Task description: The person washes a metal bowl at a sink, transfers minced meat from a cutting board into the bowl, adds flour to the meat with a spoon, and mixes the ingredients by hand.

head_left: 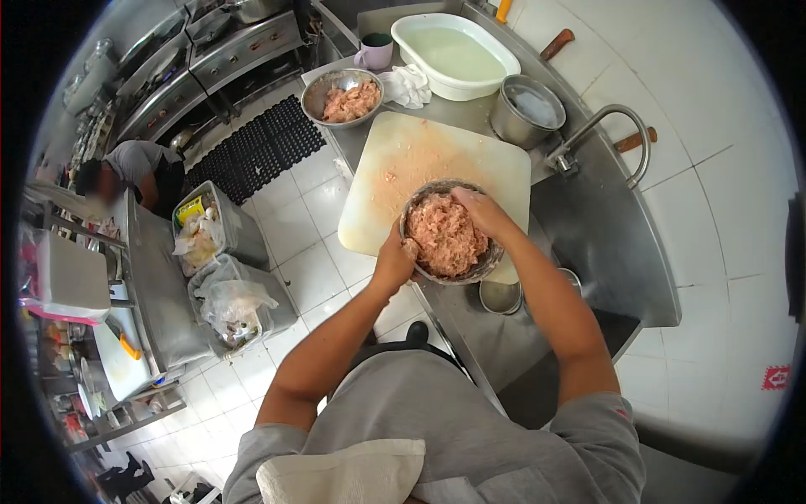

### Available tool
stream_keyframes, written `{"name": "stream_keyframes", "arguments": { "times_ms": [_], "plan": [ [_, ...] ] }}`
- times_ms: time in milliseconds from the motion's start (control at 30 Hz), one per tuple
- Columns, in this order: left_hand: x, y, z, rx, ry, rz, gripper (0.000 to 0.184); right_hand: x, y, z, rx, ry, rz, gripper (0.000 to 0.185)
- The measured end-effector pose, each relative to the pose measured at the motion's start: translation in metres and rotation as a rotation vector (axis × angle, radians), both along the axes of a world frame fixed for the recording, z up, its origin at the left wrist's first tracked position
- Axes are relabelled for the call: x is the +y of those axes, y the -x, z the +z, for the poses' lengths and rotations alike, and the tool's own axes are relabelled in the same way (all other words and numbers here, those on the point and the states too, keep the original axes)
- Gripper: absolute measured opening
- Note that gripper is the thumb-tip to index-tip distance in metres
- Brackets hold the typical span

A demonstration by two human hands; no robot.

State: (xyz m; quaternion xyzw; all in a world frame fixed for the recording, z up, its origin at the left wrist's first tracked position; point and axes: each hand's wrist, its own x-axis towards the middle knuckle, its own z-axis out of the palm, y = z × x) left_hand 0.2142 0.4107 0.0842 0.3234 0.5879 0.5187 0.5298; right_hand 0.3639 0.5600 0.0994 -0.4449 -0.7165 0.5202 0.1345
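A metal bowl point(490, 267) full of ground meat point(442, 231) is over the near part of a white cutting board point(378, 189). My left hand point(395, 259) grips the bowl's left side, its thumb over the rim. On the opposite side, my right hand point(481, 212) is closed at the rim, with its fingertips at the edge of the meat. Part of that hand's grip is hidden. Small bits of meat and a pinkish smear mark the board.
Beyond the board stand a second metal bowl point(351, 102) of meat, a white cloth point(406, 86), a mug point(374, 52), a white tub point(457, 88) of cloudy liquid and a metal pot point(527, 118). A faucet point(625, 109) rises at right. Bins point(273, 298) and a bending person point(138, 164) are left.
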Motion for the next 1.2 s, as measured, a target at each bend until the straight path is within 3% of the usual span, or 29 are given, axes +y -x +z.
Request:
{"name": "stream_keyframes", "arguments": {
  "times_ms": [67,167,200,233,300,333,367,433,467,533,633,667,733,767,833,867,933,967,1000,1067,1100,1167,1200],
  "plan": [
    [0.009,0.009,0.0,0.167,0.056,-0.104,0.053,0.019,0.012,-0.023,0.014,0.183,0.017,0.07],
    [0.024,0.017,0.002,0.209,0.012,-0.181,0.05,0.019,0.043,-0.019,-0.006,0.282,0.044,0.061],
    [0.029,0.02,0.005,0.213,0.011,-0.237,0.045,0.028,0.049,-0.026,-0.085,0.277,0.224,0.057],
    [0.03,0.024,0.006,0.216,0.012,-0.235,0.045,0.03,0.047,-0.03,-0.082,0.277,0.226,0.057],
    [0.036,0.033,0.009,0.245,0.041,-0.318,0.044,0.022,0.046,-0.005,-0.188,0.213,0.567,0.052],
    [0.039,0.038,-0.002,0.153,-0.011,-0.29,0.044,0.015,0.042,0.016,-0.349,-0.063,0.727,0.042],
    [0.041,0.044,-0.008,0.153,-0.009,-0.287,0.044,0.006,0.034,0.023,-0.349,-0.062,0.729,0.042],
    [0.045,0.056,-0.013,0.083,0.033,-0.338,0.043,-0.019,0.011,0.029,-0.169,-0.573,0.907,0.045],
    [0.045,0.058,-0.012,0.021,0.05,-0.336,0.044,-0.034,0.002,0.036,-0.168,-0.572,0.909,0.045],
    [0.044,0.058,-0.011,0.034,0.059,-0.33,0.047,-0.062,-0.015,0.045,-0.076,-1.181,0.677,0.045],
    [0.042,0.056,-0.007,0.074,0.077,-0.295,0.049,-0.064,-0.026,0.003,-0.292,-1.243,0.547,0.044],
    [0.042,0.053,-0.006,0.092,0.087,-0.252,0.05,-0.056,-0.019,0.009,-0.297,-1.246,0.543,0.044],
    [0.039,0.05,-0.008,0.074,0.103,-0.234,0.05,-0.035,0.006,0.023,-0.394,-0.129,0.552,0.044],
    [0.037,0.05,-0.004,0.063,0.124,-0.218,0.051,-0.036,0.001,0.021,-0.387,-0.126,0.541,0.044],
    [0.034,0.046,0.006,0.161,0.049,-0.161,0.053,-0.023,-0.009,0.023,0.413,-0.044,0.342,0.046],
    [0.03,0.042,0.013,0.237,-0.008,-0.092,0.054,-0.021,-0.014,0.027,0.413,-0.047,0.34,0.046],
    [0.029,0.032,0.043,0.364,0.09,-0.108,0.054,-0.023,-0.022,0.036,0.385,0.011,-0.047,0.051],
    [0.029,0.028,0.053,0.494,0.189,-0.123,0.055,-0.025,-0.022,0.032,0.392,0.006,-0.056,0.051],
    [0.032,0.024,0.048,0.506,0.177,-0.13,0.055,-0.025,-0.019,0.021,0.195,-0.205,-0.016,0.056],
    [0.033,0.016,0.029,0.94,-0.312,-0.054,0.06,-0.015,-0.021,-0.027,-0.057,-0.509,-0.008,0.071],
    [0.034,0.01,0.036,0.948,-0.32,-0.061,0.06,-0.018,-0.023,-0.037,-0.05,-0.513,-0.018,0.071],
    [0.033,-0.003,0.048,0.914,-0.237,-0.051,0.065,-0.034,-0.022,-0.046,0.188,-0.292,-0.187,0.073],
    [0.035,-0.005,0.043,0.999,-0.325,-0.05,0.069,-0.043,-0.02,-0.047,0.294,-0.131,-0.272,0.073]
  ]
}}
